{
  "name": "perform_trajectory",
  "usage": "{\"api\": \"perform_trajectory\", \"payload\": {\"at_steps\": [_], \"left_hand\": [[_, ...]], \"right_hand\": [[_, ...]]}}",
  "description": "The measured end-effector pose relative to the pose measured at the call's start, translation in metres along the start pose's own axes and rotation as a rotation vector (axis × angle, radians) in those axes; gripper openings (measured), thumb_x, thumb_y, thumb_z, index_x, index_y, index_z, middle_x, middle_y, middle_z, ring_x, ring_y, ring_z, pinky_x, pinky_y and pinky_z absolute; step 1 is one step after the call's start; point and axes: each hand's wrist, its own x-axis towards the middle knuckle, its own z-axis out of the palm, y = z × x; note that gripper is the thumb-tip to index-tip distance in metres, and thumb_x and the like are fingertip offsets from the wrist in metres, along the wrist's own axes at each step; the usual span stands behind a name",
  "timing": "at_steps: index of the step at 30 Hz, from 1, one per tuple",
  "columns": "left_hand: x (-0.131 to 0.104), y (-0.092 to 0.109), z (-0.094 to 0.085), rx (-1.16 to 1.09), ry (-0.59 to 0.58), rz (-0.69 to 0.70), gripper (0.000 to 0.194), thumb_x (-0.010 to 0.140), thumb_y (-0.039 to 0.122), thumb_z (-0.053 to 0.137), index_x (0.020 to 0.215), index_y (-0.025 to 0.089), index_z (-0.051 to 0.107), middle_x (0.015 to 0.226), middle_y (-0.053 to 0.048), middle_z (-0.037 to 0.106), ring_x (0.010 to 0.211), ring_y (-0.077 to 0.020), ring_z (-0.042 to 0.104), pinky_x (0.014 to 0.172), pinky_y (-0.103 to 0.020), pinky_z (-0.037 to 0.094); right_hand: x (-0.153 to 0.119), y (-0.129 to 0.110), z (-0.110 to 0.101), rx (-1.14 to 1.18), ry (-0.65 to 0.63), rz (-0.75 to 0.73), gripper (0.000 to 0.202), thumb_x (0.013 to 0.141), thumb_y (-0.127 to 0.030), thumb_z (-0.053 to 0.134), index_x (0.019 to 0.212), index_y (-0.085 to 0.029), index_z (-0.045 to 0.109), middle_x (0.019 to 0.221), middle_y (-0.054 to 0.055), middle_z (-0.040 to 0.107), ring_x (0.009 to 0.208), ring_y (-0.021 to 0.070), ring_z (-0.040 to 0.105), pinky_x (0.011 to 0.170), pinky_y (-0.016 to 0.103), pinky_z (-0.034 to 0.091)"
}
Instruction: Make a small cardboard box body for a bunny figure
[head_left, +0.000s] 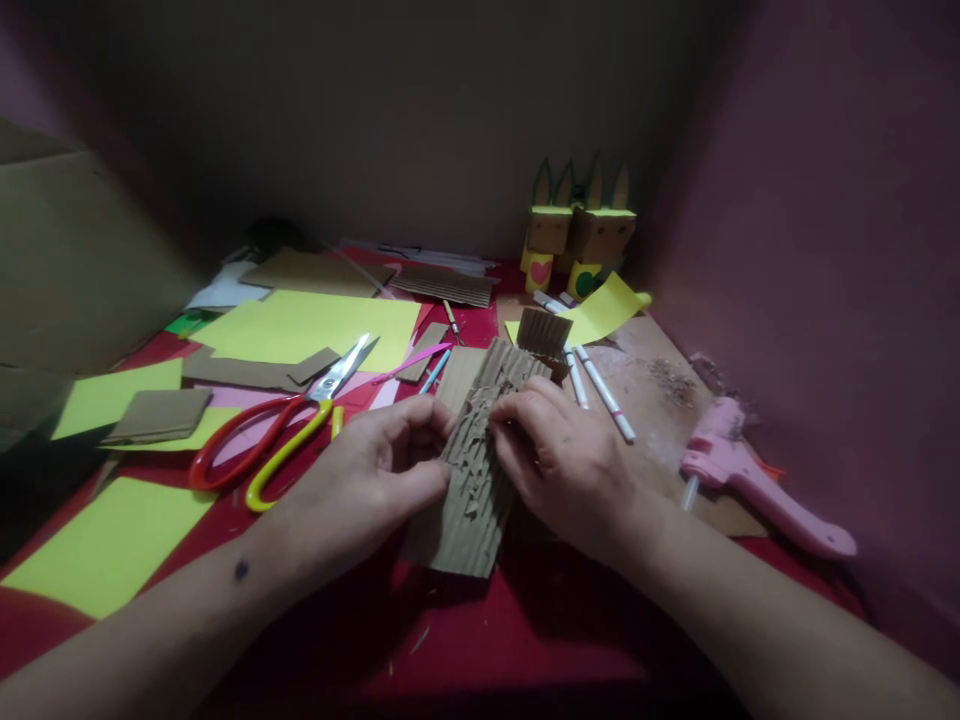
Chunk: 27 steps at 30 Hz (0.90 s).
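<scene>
A strip of corrugated cardboard (469,530) with torn, rough ridges lies at a slant in the middle of the view. My left hand (397,465) grips its left edge, thumb low and fingers curled above. My right hand (559,455) has its fingers pinched together on the strip's ridged face, near the right edge. Just beyond the strip stands a small ridged cardboard piece (544,333). Scissors (289,420) with red and yellow handles lie left of my left hand, blades apart.
Yellow sheets (322,320) and cardboard scraps cover the red table (450,660) at left. Two cardboard figures (551,235) stand at the back. White markers (606,395) lie right of centre, and a pink glue gun (750,475) at the right. A large cardboard box (67,280) stands left.
</scene>
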Motion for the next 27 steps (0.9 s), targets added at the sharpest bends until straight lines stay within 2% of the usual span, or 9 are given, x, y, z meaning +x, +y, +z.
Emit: {"api": "perform_trajectory", "payload": {"at_steps": [4, 7, 10, 13, 18, 23, 27], "left_hand": [[0.001, -0.001, -0.001, -0.015, 0.008, 0.025, 0.008, 0.074, 0.013, 0.065, 0.079, 0.019, 0.066, 0.066, 0.004, 0.066, 0.06, -0.0102, 0.06, 0.051, -0.015, 0.045], [0.0, 0.002, 0.001, 0.015, 0.009, 0.014, 0.007, 0.077, 0.015, 0.065, 0.082, 0.018, 0.068, 0.069, 0.003, 0.069, 0.064, -0.0115, 0.063, 0.055, -0.015, 0.049], [-0.002, 0.006, 0.002, 0.041, -0.022, 0.035, 0.013, 0.08, 0.017, 0.062, 0.088, 0.019, 0.073, 0.076, 0.001, 0.073, 0.072, -0.0143, 0.069, 0.063, -0.016, 0.054], [-0.003, 0.006, 0.001, 0.082, -0.042, 0.017, 0.018, 0.079, 0.017, 0.062, 0.09, 0.02, 0.076, 0.078, 0.001, 0.075, 0.075, -0.0168, 0.071, 0.062, -0.017, 0.055], [-0.002, 0.004, -0.002, 0.083, -0.034, -0.005, 0.02, 0.077, 0.017, 0.062, 0.09, 0.02, 0.077, 0.075, 0.002, 0.075, 0.07, -0.016, 0.07, 0.057, -0.016, 0.053], [0.0, 0.01, 0.0, 0.082, -0.039, -0.032, 0.018, 0.074, 0.017, 0.062, 0.084, 0.019, 0.076, 0.073, 0.001, 0.075, 0.069, -0.0154, 0.069, 0.057, -0.016, 0.052], [-0.001, 0.01, 0.0, 0.025, -0.046, -0.063, 0.017, 0.071, 0.016, 0.065, 0.083, 0.02, 0.076, 0.073, 0.002, 0.075, 0.067, -0.0143, 0.067, 0.057, -0.016, 0.052]], "right_hand": [[0.0, 0.0, -0.002, 0.045, -0.022, -0.011, 0.017, 0.097, -0.016, 0.053, 0.088, -0.012, 0.066, 0.077, 0.007, 0.065, 0.066, 0.0159, 0.06, 0.058, 0.027, 0.047], [0.0, 0.0, -0.005, -0.07, -0.082, -0.107, 0.024, 0.098, -0.012, 0.05, 0.082, -0.013, 0.067, 0.074, 0.006, 0.064, 0.063, 0.0164, 0.057, 0.054, 0.029, 0.042], [0.002, -0.001, -0.009, -0.161, -0.133, -0.199, 0.03, 0.098, -0.008, 0.046, 0.076, -0.015, 0.066, 0.069, 0.004, 0.06, 0.058, 0.0163, 0.051, 0.05, 0.032, 0.035], [0.004, -0.002, -0.012, -0.186, -0.17, -0.25, 0.032, 0.098, -0.008, 0.044, 0.076, -0.016, 0.066, 0.067, 0.003, 0.058, 0.056, 0.0167, 0.049, 0.05, 0.032, 0.035], [0.002, -0.003, -0.012, -0.188, -0.213, -0.238, 0.029, 0.096, -0.007, 0.044, 0.079, -0.015, 0.066, 0.069, 0.004, 0.059, 0.056, 0.0173, 0.05, 0.05, 0.033, 0.036], [0.0, -0.003, -0.009, -0.215, -0.254, -0.238, 0.029, 0.096, -0.006, 0.043, 0.08, -0.016, 0.064, 0.071, 0.004, 0.06, 0.056, 0.0163, 0.05, 0.05, 0.032, 0.036], [-0.002, 0.0, -0.005, -0.238, -0.195, -0.234, 0.027, 0.095, -0.007, 0.045, 0.076, -0.017, 0.062, 0.07, 0.004, 0.059, 0.055, 0.0158, 0.05, 0.05, 0.032, 0.036]]}}
